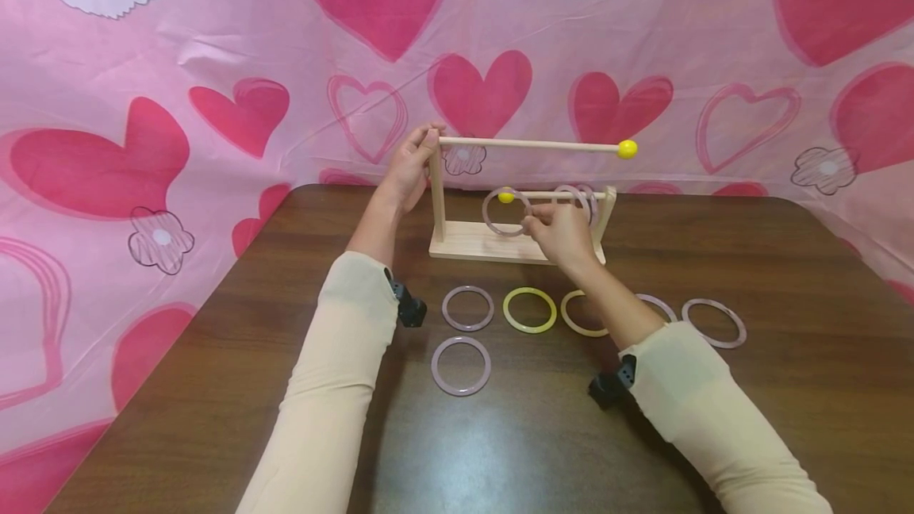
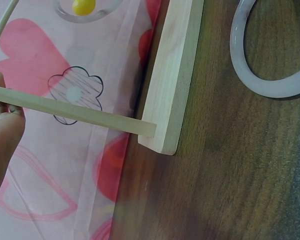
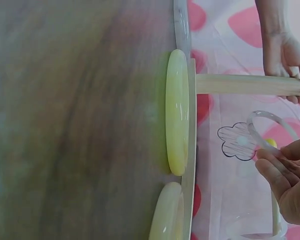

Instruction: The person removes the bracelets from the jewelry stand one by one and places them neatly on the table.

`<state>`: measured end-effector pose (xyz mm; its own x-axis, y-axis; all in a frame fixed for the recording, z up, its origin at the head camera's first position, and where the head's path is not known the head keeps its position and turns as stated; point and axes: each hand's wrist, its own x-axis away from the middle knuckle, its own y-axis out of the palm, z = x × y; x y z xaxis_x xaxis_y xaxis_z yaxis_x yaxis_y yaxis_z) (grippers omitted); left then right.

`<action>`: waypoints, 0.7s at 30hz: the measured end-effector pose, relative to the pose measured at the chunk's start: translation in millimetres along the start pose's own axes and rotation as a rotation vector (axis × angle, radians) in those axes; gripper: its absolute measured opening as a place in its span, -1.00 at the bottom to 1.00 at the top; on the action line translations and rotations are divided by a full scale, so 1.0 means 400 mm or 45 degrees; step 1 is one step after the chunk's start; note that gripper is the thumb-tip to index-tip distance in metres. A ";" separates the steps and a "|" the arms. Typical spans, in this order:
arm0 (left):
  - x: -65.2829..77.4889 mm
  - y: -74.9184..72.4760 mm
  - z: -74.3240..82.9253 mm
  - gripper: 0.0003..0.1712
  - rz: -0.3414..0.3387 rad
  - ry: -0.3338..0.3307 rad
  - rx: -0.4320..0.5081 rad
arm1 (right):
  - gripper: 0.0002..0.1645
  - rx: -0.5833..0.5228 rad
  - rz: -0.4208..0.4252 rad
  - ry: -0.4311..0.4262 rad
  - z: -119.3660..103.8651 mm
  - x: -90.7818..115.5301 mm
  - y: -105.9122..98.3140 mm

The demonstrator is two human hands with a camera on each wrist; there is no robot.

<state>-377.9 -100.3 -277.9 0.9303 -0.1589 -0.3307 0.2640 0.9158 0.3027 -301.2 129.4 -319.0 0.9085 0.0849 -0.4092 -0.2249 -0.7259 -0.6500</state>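
A wooden stand (image 1: 464,241) has two posts, each bearing a horizontal rod tipped with a yellow ball. My left hand (image 1: 410,169) grips the top of its left post (image 1: 437,189), thumb in front. With thumb and fingertips, my right hand (image 1: 564,235) pinches a translucent lilac ring (image 1: 485,217) at the tip of the lower rod (image 1: 543,195). The lower yellow ball (image 1: 506,196) shows inside that ring's outline; whether the rod passes through it I cannot tell. Lilac rings (image 1: 571,188) hang farther along the lower rod, partly behind my right hand. The upper rod (image 1: 528,143) carries no ring.
On the brown table (image 1: 286,387) lies a row of rings: a lilac ring (image 1: 467,328), a yellow ring (image 1: 529,331), a pale yellow ring (image 1: 587,333) and others rightward, partly under my right forearm. Nearer lies another lilac ring (image 1: 461,393). A heart-patterned cloth (image 1: 236,46) hangs behind.
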 end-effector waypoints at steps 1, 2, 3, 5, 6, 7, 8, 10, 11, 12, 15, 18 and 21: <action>0.000 0.000 0.000 -0.84 0.000 -0.001 0.000 | -0.78 -0.002 -0.012 0.007 0.000 0.002 -0.002; 0.000 0.000 0.000 -0.84 0.002 -0.001 0.001 | -0.78 -0.006 -0.025 0.014 0.000 0.003 -0.003; 0.000 0.000 0.000 -0.84 0.003 -0.001 0.002 | -0.77 -0.009 -0.037 0.020 0.001 0.004 -0.005; 0.000 0.000 -0.001 -0.85 0.004 -0.001 -0.001 | -0.76 -0.014 -0.065 0.031 0.002 0.007 -0.009; 0.000 0.000 -0.001 -0.85 0.004 -0.001 -0.002 | -0.76 -0.020 -0.082 0.036 0.002 0.009 -0.011; 0.000 0.000 -0.001 -0.85 0.003 -0.001 -0.002 | -0.76 -0.028 -0.097 0.043 0.003 0.010 -0.013; 0.000 0.001 -0.001 -0.84 0.004 0.000 -0.001 | -0.76 -0.044 -0.111 0.050 0.004 0.011 -0.015; 0.000 0.001 -0.001 -0.84 0.007 -0.001 -0.002 | -0.75 -0.076 -0.142 0.062 0.007 0.014 -0.018; -0.001 0.001 -0.001 -0.84 0.008 0.000 0.000 | -0.75 -0.096 -0.159 0.071 0.009 0.014 -0.019; 0.000 0.002 -0.001 -0.84 0.010 0.000 0.002 | -0.75 -0.123 -0.177 0.080 0.011 0.015 -0.020; 0.001 0.002 0.001 -0.84 0.014 -0.004 0.008 | -0.73 -0.215 -0.235 0.131 0.018 0.016 -0.023; 0.003 0.002 0.002 -0.84 0.013 -0.008 0.014 | -0.71 -0.329 -0.297 0.193 0.023 0.018 -0.027; 0.002 0.002 0.002 -0.84 0.014 -0.008 0.012 | -0.69 -0.414 -0.347 0.234 0.024 0.022 -0.032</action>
<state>-376.6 -99.9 -277.2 0.9348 -0.1509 -0.3216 0.2559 0.9139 0.3151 -293.8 146.1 -320.4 0.9731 0.2016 -0.1117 0.1266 -0.8726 -0.4717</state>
